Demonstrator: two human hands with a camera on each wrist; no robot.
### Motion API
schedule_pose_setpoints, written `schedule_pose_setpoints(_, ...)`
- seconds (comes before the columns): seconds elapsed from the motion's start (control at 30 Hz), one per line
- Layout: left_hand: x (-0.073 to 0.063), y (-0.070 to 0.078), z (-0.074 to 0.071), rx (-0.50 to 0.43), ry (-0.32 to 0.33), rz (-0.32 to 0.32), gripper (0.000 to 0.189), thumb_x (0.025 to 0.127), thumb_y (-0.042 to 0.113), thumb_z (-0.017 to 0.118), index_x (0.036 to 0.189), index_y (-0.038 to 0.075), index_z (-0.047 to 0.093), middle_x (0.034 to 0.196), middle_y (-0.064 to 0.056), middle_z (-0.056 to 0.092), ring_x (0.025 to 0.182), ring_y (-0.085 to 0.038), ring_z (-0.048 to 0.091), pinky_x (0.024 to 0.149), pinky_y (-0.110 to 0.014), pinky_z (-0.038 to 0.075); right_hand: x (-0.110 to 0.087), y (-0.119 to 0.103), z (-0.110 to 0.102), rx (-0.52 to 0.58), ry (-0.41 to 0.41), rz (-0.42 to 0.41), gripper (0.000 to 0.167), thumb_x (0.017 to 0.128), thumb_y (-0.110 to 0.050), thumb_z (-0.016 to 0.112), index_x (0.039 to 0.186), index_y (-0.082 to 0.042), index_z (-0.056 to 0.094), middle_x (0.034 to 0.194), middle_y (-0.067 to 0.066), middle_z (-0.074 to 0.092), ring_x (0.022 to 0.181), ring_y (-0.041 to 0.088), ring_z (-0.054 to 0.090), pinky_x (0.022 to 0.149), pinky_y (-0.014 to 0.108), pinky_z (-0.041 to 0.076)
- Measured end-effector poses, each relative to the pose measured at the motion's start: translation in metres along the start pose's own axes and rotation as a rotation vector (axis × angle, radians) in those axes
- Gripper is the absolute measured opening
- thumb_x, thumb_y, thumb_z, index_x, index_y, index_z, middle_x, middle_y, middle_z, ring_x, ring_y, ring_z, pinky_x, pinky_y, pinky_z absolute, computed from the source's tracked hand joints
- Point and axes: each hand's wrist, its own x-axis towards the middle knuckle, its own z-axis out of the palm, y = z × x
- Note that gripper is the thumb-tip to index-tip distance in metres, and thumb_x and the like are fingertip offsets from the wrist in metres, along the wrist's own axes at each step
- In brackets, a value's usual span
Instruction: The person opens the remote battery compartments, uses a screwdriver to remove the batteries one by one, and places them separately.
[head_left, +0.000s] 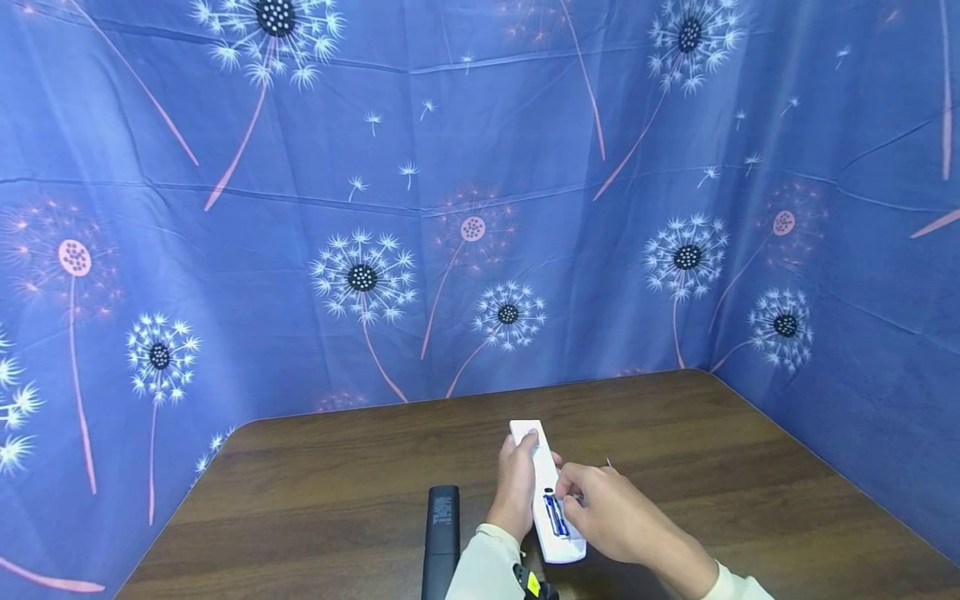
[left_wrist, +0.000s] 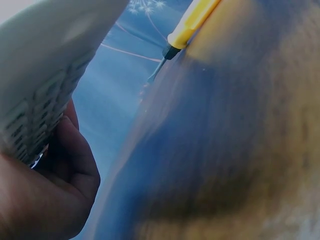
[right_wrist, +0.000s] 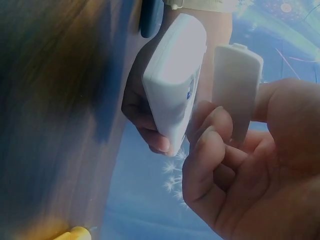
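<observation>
A white remote control [head_left: 545, 467] lies in my left hand [head_left: 516, 485], thumb along its back and fingers wrapped beneath. Its back faces up, and blue batteries [head_left: 556, 515] show in the uncovered compartment. The left wrist view catches the remote's keypad side [left_wrist: 45, 95], facing the curled fingers. Just to the right of the compartment is my right hand [head_left: 615, 512]. Between thumb and fingers it pinches a white battery cover [right_wrist: 236, 82], clearest in the right wrist view and apart from the remote.
A dark, long remote-like object [head_left: 441, 533] lies on the brown wooden table [head_left: 322, 492], left of my left forearm. A yellow-handled screwdriver [left_wrist: 192, 22] rests on the table beyond the hands. A blue dandelion-print curtain [head_left: 480, 167] surrounds the table's back and sides.
</observation>
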Motion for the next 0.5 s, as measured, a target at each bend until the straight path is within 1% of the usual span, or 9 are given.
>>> schedule_pose_setpoints(0.07,-0.0002,0.0005,-0.0003,-0.003,-0.005,0.0,0.035,0.104,0.032,0.044,0.127,0.006,0.04,0.086,-0.01,0.065,0.066,-0.018,0.063,0.061,-0.03,0.052,-0.0009,0.0004,-0.0004,-0.009,0.0,-0.001,0.014,0.085,-0.001,0.062,0.086,-0.014,0.061,0.08,-0.01,0.062,0.068,0.002,0.052,0.063,0.029,0.046)
schedule_pose_setpoints(0.2,0.0001,0.0014,-0.0011,0.006,-0.002,-0.01,0.037,0.105,0.034,0.043,0.129,0.007,0.039,0.089,-0.012,0.065,0.067,-0.02,0.065,0.062,-0.031,0.053,-0.0028,0.0014,-0.0009,-0.014,0.0,0.001,0.013,0.086,-0.002,0.062,0.086,-0.015,0.062,0.078,-0.012,0.06,0.065,0.0,0.051,0.062,0.029,0.045)
schedule_pose_setpoints(0.27,0.0005,0.0013,-0.0017,0.019,0.001,-0.01,0.038,0.105,0.034,0.043,0.13,0.007,0.039,0.091,-0.012,0.065,0.069,-0.021,0.066,0.064,-0.032,0.053,-0.004,0.0021,-0.0011,-0.008,-0.006,0.009,0.013,0.086,-0.002,0.063,0.085,-0.015,0.062,0.078,-0.011,0.06,0.064,0.001,0.051,0.058,0.026,0.044)
schedule_pose_setpoints(0.5,0.0006,0.001,-0.0023,0.032,0.015,0.0,0.037,0.105,0.033,0.042,0.131,0.006,0.04,0.089,-0.011,0.066,0.07,-0.022,0.067,0.068,-0.033,0.054,-0.0078,0.0057,-0.001,-0.038,-0.004,0.018,0.016,0.083,-0.004,0.065,0.08,-0.019,0.061,0.075,-0.014,0.059,0.063,0.001,0.049,0.056,0.025,0.042)
